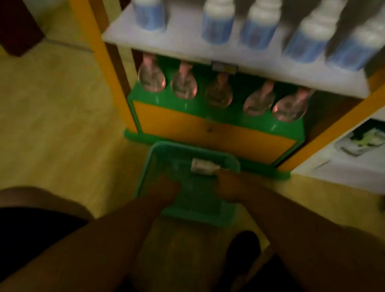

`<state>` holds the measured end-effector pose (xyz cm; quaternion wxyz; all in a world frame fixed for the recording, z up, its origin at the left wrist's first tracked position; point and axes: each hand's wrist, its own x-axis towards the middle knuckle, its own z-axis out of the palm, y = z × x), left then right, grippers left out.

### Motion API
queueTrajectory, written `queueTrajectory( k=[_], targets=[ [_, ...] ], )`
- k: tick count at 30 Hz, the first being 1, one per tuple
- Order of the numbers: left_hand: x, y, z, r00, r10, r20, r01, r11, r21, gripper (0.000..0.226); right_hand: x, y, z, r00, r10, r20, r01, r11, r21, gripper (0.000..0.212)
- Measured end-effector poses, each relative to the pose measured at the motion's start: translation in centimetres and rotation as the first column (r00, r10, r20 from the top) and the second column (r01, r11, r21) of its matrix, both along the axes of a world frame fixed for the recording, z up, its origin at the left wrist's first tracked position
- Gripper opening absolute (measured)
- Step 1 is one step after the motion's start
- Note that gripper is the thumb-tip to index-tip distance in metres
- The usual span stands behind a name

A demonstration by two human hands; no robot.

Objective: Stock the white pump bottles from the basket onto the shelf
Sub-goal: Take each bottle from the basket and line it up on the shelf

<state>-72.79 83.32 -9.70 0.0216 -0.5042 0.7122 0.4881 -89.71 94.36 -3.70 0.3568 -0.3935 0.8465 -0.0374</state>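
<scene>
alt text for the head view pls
The left hand and right hand reach into a green basket on the floor, the right beside a white bottle at its far end. Above, five white bottles stand on a white shelf, with clear bottles in a green rack below.

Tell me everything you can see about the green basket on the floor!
The green basket is rectangular and looks like plastic with a rounded rim. It sits upright on the yellowish floor in front of the shelf base. The left hand reaches into its left side; the right hand is beside a small white item lying near its far wall. Blur hides finer detail.
</scene>
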Motion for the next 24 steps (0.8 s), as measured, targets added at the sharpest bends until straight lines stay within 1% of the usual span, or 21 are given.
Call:
queueTrajectory(
  k=[1, 3, 5, 6, 8, 9, 10, 13, 15, 17, 18, 19, 21, 23, 24],
  targets=[
    [-0.3, 0.2, 0.2, 0.999, -0.029, 0.018, 0.029, 1.0, 0.003, 0.053, 1.4, -0.2, -0.9, 0.998, 0.021, 0.055, -0.021, 1.0, 0.004, 0.049],
    [-1.0, 0.6, 0.0, 0.991, -0.128, -0.047, 0.128, 0.992, -0.002, 0.047, 3.4, -0.1, -3.9, 0.986, 0.066, 0.153, -0.065, 0.998, -0.011, 0.046],
    [-1.0, 1.3, -0.9, 0.976, -0.197, -0.088, 0.198, 0.98, -0.006, 0.041, 4.5, -0.2, -6.3, 0.975, 0.115, 0.191, -0.119, 0.993, 0.007, 0.043],
    [-1.0, 1.3, -1.6, 0.971, -0.21, -0.112, 0.208, 0.978, -0.026, 0.04, 4.4, -0.3, -7.7, 0.971, 0.141, 0.19, -0.152, 0.987, 0.045, 0.043],
    [-1.0, 0.9, -2.4, 0.961, -0.274, -0.043, 0.27, 0.959, -0.082, 0.038, 4.0, -0.6, -9.4, 0.964, 0.172, 0.204, -0.192, 0.978, 0.083, 0.04],
    [-1.0, 0.7, -3.0, 0.956, -0.292, -0.008, 0.29, 0.953, -0.085, 0.034, 3.6, -0.9, -9.9, 0.964, 0.165, 0.208, -0.185, 0.979, 0.082, 0.036],
    [-1.1, 0.5, -3.8, 0.955, -0.295, 0.013, 0.295, 0.951, -0.088, 0.029, 2.9, -1.3, -10.6, 0.972, 0.121, 0.199, -0.14, 0.987, 0.08, 0.033],
    [-2.3, -0.6, -5.3, 0.959, -0.276, 0.063, 0.277, 0.961, -0.011, 0.013, 0.7, -3.3, -12.2, 0.985, -0.021, 0.173, 0.012, 0.999, 0.049, 0.03],
    [-3.4, -1.7, -6.5, 0.962, -0.264, 0.064, 0.262, 0.964, 0.037, 0.02, -0.7, -4.8, -13.8, 0.984, -0.124, 0.128, 0.115, 0.991, 0.072, 0.033],
    [-4.6, -2.9, -7.2, 0.95, -0.301, 0.078, 0.298, 0.953, 0.05, 0.03, -1.8, -6.2, -15.1, 0.975, -0.212, 0.069, 0.205, 0.973, 0.102, 0.053],
    [-5.3, -3.6, -7.8, 0.946, -0.316, 0.075, 0.312, 0.948, 0.054, 0.036, -2.4, -6.8, -15.8, 0.974, -0.223, 0.051, 0.217, 0.971, 0.101, 0.06],
    [-6.0, -4.3, -8.2, 0.942, -0.327, 0.075, 0.323, 0.944, 0.063, 0.043, -3.1, -7.4, -16.6, 0.973, -0.226, 0.042, 0.222, 0.972, 0.08, 0.063],
    [-7.3, -5.5, -9.1, 0.934, -0.349, 0.072, 0.344, 0.936, 0.074, 0.058, -4.3, -8.5, -18.2, 0.978, -0.203, 0.051, 0.201, 0.978, 0.052, 0.062],
    [-8.4, -6.4, -9.9, 0.927, -0.369, 0.073, 0.364, 0.929, 0.071, 0.066, -5.2, -9.1, -19.7, 0.985, -0.162, 0.057, 0.157, 0.985, 0.076, 0.063],
    [-8.8, -6.7, -10.3, 0.921, -0.381, 0.079, 0.377, 0.924, 0.068, 0.069, -5.6, -9.2, -20.5, 0.988, -0.148, 0.047, 0.142, 0.984, 0.103, 0.067]
  ],
)
